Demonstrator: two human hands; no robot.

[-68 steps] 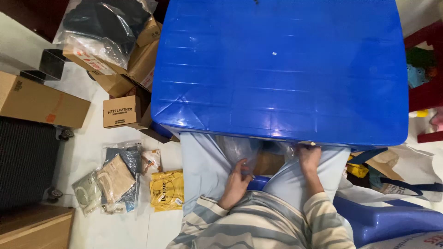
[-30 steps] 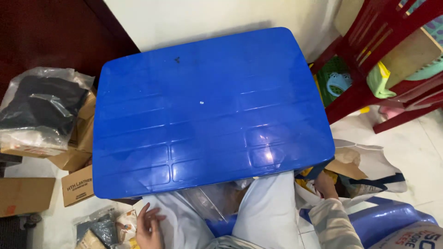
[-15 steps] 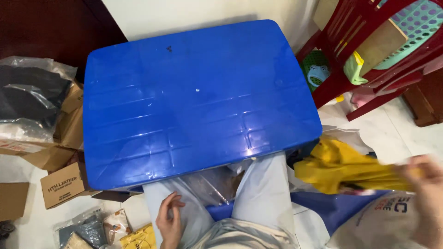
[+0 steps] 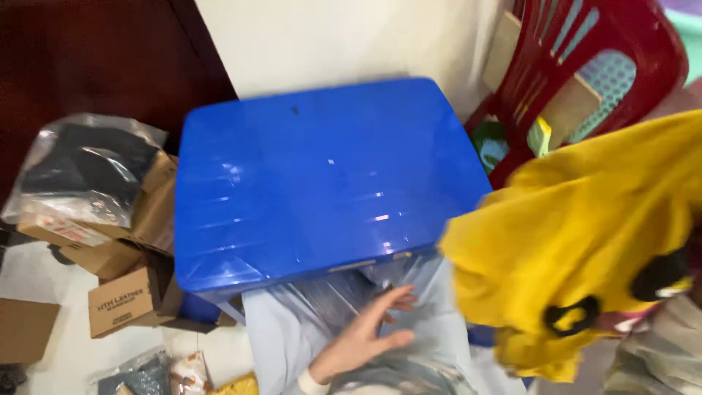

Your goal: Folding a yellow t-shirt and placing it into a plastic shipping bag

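Head view: clear bag [image 4: 344, 296] is pinned under spread left fingers [image 4: 395, 300]; yellow garment [image 4: 585, 241] is raised, right fingers unseen.

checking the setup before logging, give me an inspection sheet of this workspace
surface: blue plastic table, top bare
job's things: yellow garment raised at right, blurred; clear plastic bag on the lap
clutter: cardboard boxes, bagged dark clothes on the floor at left
grippers: left hand open on the bag; right hand not in view
cables: nothing seen
surroundings: red plastic chair, white wall
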